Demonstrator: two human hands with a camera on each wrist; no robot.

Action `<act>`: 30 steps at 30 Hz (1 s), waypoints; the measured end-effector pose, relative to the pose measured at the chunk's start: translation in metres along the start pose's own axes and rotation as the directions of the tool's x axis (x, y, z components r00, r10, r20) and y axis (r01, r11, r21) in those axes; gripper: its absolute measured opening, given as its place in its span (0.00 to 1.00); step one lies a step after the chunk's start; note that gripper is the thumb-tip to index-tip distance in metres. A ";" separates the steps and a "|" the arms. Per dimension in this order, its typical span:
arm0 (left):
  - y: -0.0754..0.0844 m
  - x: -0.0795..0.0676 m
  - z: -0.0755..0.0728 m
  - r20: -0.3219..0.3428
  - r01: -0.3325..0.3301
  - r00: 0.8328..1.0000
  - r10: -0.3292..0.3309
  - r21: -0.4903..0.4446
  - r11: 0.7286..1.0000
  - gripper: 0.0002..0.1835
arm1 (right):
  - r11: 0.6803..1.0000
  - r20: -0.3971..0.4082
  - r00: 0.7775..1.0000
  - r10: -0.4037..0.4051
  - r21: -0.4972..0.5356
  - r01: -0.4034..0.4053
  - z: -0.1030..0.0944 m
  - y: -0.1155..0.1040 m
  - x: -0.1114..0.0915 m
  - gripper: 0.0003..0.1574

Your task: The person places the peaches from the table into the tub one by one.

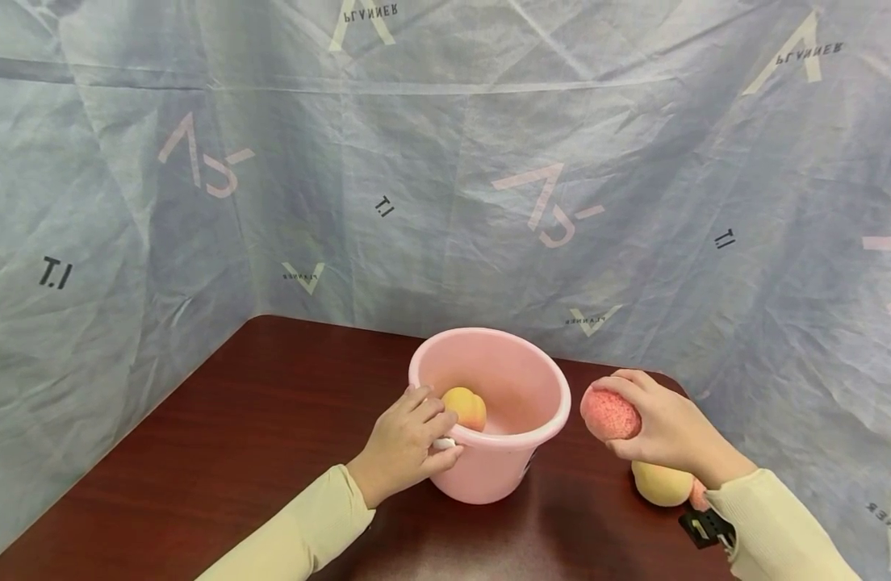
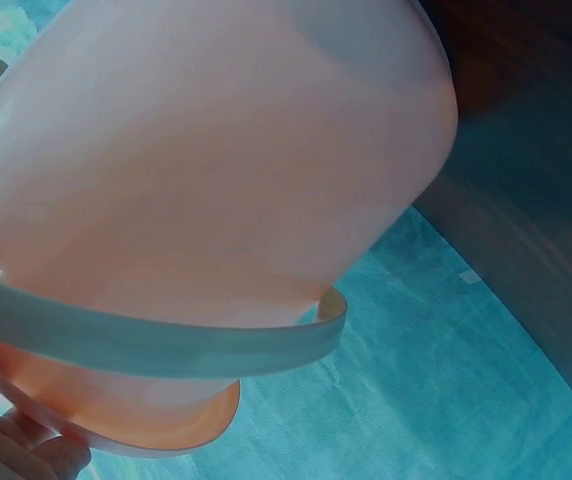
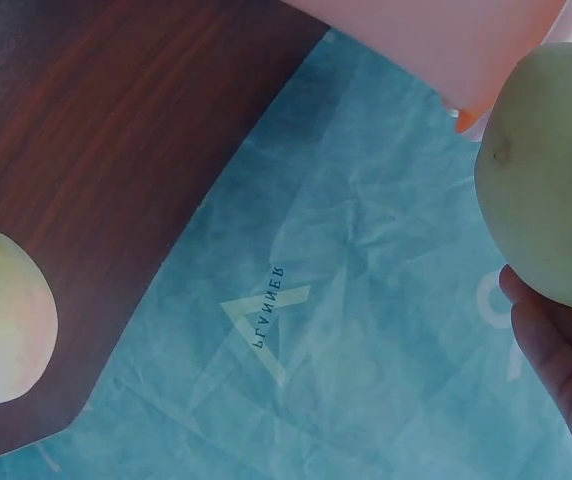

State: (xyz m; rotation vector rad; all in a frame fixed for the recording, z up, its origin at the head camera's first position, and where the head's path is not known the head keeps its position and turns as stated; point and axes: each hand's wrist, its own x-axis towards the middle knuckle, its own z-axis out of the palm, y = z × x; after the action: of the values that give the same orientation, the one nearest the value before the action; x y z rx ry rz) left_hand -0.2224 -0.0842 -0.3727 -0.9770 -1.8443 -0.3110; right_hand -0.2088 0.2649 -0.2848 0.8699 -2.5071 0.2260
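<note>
A pink plastic bucket (image 1: 521, 472) stands on the dark wooden table (image 1: 257, 420). One yellow-orange peach (image 1: 466, 407) lies inside it. My left hand (image 1: 416, 436) grips the bucket's near-left rim, fingers over the edge and thumb on the outer wall. The left wrist view shows the bucket wall (image 2: 216, 170), its white handle band (image 2: 166, 340) and my fingertips (image 2: 26, 440). My right hand (image 1: 659, 424) holds a pink-red peach (image 1: 608, 413) in the air just right of the bucket rim. The right wrist view shows that peach (image 3: 551, 175) above my fingers (image 3: 561, 370).
Another pale yellow peach (image 1: 662, 482) lies on the table under my right wrist, also seen as a peach (image 3: 1, 320) in the right wrist view. A printed blue-grey cloth (image 1: 445, 177) walls the table at the back and both sides.
</note>
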 end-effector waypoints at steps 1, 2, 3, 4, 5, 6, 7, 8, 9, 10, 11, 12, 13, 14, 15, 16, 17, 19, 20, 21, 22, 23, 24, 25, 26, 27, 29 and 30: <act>0.000 0.000 0.000 0.001 0.000 1.000 0.000 -0.001 1.000 0.14 | 1.000 0.002 1.000 0.001 0.001 -0.001 0.000 0.000 0.000 0.39; 0.000 0.000 0.000 0.001 -0.002 1.000 0.002 -0.001 1.000 0.14 | 1.000 0.004 1.000 0.002 0.002 -0.002 0.000 -0.001 0.000 0.39; -0.001 0.000 0.000 0.001 -0.002 1.000 0.002 -0.001 1.000 0.14 | 1.000 0.007 1.000 0.003 0.003 -0.003 0.000 -0.001 0.001 0.39; -0.001 0.000 0.000 0.002 -0.001 1.000 0.001 -0.002 1.000 0.14 | 1.000 0.010 1.000 0.001 0.005 -0.001 -0.001 -0.001 0.001 0.39; -0.001 0.000 -0.001 0.000 -0.003 1.000 0.003 0.000 1.000 0.13 | 1.000 0.012 1.000 -0.001 0.005 0.001 -0.001 -0.002 0.001 0.39; -0.001 0.000 -0.001 -0.001 -0.003 1.000 0.003 0.001 1.000 0.13 | 1.000 0.014 1.000 -0.003 0.005 0.003 -0.001 -0.002 0.002 0.39; -0.002 0.000 -0.001 -0.002 -0.003 1.000 0.003 0.001 1.000 0.13 | 1.000 0.015 1.000 -0.007 0.005 0.007 -0.002 -0.002 0.003 0.39; -0.002 0.000 -0.001 -0.004 -0.003 1.000 0.003 0.003 1.000 0.13 | 1.000 0.012 1.000 -0.012 0.002 0.012 -0.002 -0.002 0.004 0.39; -0.002 0.000 -0.001 -0.004 -0.003 1.000 0.003 0.005 1.000 0.13 | 1.000 0.010 1.000 -0.018 0.000 0.018 -0.002 -0.002 0.005 0.39; -0.002 0.000 -0.001 -0.003 -0.003 1.000 0.003 0.005 1.000 0.13 | 1.000 0.005 1.000 -0.025 0.000 0.025 -0.003 -0.002 0.006 0.39; -0.002 0.001 -0.001 -0.004 -0.004 1.000 0.004 0.006 1.000 0.13 | 1.000 0.000 1.000 -0.029 -0.001 0.029 -0.004 -0.001 0.007 0.39; -0.002 0.001 0.000 -0.003 -0.004 1.000 0.004 0.007 1.000 0.13 | 1.000 -0.006 0.999 -0.032 -0.001 0.032 -0.004 -0.001 0.008 0.40; -0.002 0.001 0.000 -0.001 -0.004 1.000 0.004 0.008 1.000 0.13 | 1.000 -0.010 0.999 -0.030 0.001 0.030 -0.005 -0.001 0.009 0.39; -0.002 0.001 0.000 0.001 -0.003 1.000 0.003 0.006 1.000 0.13 | 1.000 -0.011 1.000 -0.028 0.003 0.028 -0.005 -0.001 0.010 0.40; -0.002 0.001 0.000 0.003 -0.001 1.000 0.001 0.003 1.000 0.13 | 1.000 -0.010 1.000 -0.022 0.008 0.022 -0.006 -0.002 0.012 0.39; -0.002 0.001 0.000 0.008 0.003 1.000 -0.003 -0.002 1.000 0.13 | 1.000 -0.008 1.000 -0.017 0.014 0.017 -0.006 -0.002 0.013 0.39; -0.002 0.001 0.000 0.012 0.007 1.000 -0.007 -0.006 1.000 0.13 | 1.000 -0.005 1.000 -0.010 0.017 0.010 -0.006 -0.002 0.014 0.39; -0.001 0.001 0.000 0.022 0.015 1.000 -0.015 -0.014 1.000 0.13 | 1.000 0.000 1.000 -0.003 0.025 0.003 -0.006 -0.003 0.017 0.39; -0.001 0.001 0.000 0.026 0.019 0.999 -0.019 -0.018 1.000 0.13 | 1.000 -0.001 1.000 -0.003 0.027 0.003 -0.006 -0.004 0.018 0.39; -0.001 0.001 0.000 0.029 0.022 0.999 -0.022 -0.020 1.000 0.13 | 0.999 -0.005 1.000 -0.005 0.031 0.005 -0.006 -0.005 0.020 0.39; -0.001 0.001 0.000 0.030 0.024 0.999 -0.023 -0.021 0.999 0.13 | 0.999 -0.012 1.000 -0.011 0.034 0.011 -0.006 -0.005 0.021 0.39; -0.001 0.001 0.000 0.027 0.023 0.999 -0.023 -0.020 1.000 0.13 | 0.999 -0.021 1.000 -0.016 0.035 0.017 -0.005 -0.006 0.023 0.39; -0.001 0.001 0.000 0.025 0.021 0.999 -0.021 -0.017 1.000 0.13 | 0.999 -0.029 0.999 -0.022 0.038 0.023 -0.005 -0.006 0.024 0.39; -0.001 0.001 0.000 0.022 0.020 1.000 -0.020 -0.017 1.000 0.13 | 0.999 -0.038 0.999 -0.030 0.040 0.032 -0.005 -0.007 0.025 0.40; -0.001 0.001 0.000 0.016 0.017 1.000 -0.016 -0.014 1.000 0.13 | 0.998 -0.043 0.998 -0.038 0.041 0.039 -0.004 -0.008 0.026 0.40; -0.001 0.001 0.000 0.010 0.013 1.000 -0.012 -0.011 1.000 0.13 | 0.998 -0.048 0.998 -0.045 0.041 0.047 -0.004 -0.009 0.027 0.40; -0.001 0.000 0.000 -0.002 0.004 1.000 -0.004 -0.006 1.000 0.13 | 0.997 -0.058 0.996 -0.062 0.037 0.064 -0.004 -0.010 0.030 0.40; -0.002 0.001 0.000 -0.008 0.000 1.000 0.000 -0.003 1.000 0.13 | 0.997 -0.062 0.995 -0.072 0.033 0.074 -0.004 -0.011 0.031 0.40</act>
State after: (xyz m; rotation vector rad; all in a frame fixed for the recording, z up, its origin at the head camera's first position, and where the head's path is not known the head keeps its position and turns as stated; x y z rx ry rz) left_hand -0.2237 -0.0849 -0.3719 -0.9762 -1.8371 -0.3170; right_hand -0.2222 0.2408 -0.2658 0.9522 -2.4170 0.2699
